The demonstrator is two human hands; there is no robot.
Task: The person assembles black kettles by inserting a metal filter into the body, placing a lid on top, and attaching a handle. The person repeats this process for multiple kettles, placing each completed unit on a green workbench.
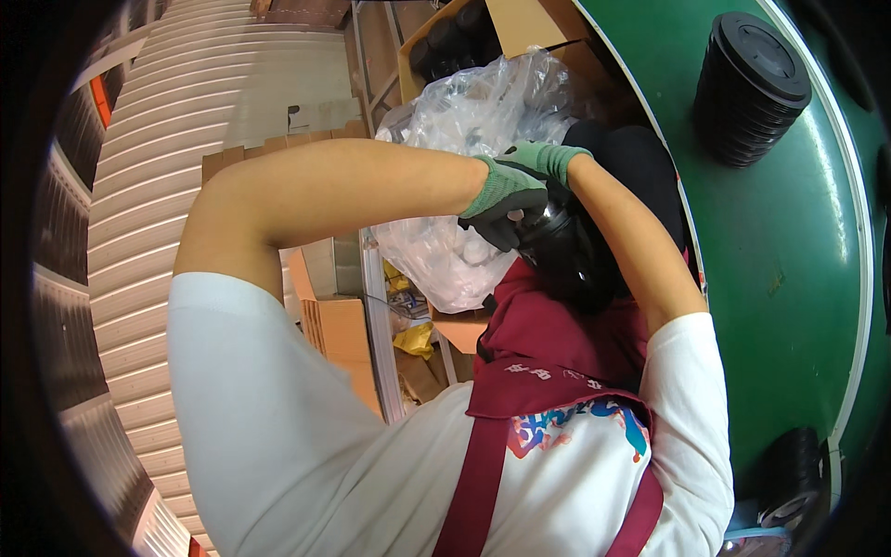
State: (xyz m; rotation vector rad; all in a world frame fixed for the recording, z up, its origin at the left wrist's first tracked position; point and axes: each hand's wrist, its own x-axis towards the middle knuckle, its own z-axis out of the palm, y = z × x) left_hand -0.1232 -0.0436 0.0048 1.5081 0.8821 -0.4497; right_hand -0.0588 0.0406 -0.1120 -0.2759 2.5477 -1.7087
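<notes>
A glossy black rounded container (568, 255) rests against my lap, over the dark red apron (557, 325). My left hand (506, 206), in a glove with a green cuff and dark palm, is closed round its upper end. Just beyond it, my right hand (534, 160), gloved alike, curves over the same end. Its fingertips are partly hidden behind the left hand and the container. A big clear plastic bag (492, 107) with pale things in it lies beside both hands, reaching down past the left wrist.
On the green table (770, 278) at the right stands a stack of round black lids (752, 88). More black round pieces (789, 473) sit at the lower right. An open cardboard box (529, 23) with black items stands at the far side. Cardboard boxes (339, 339) are at the left.
</notes>
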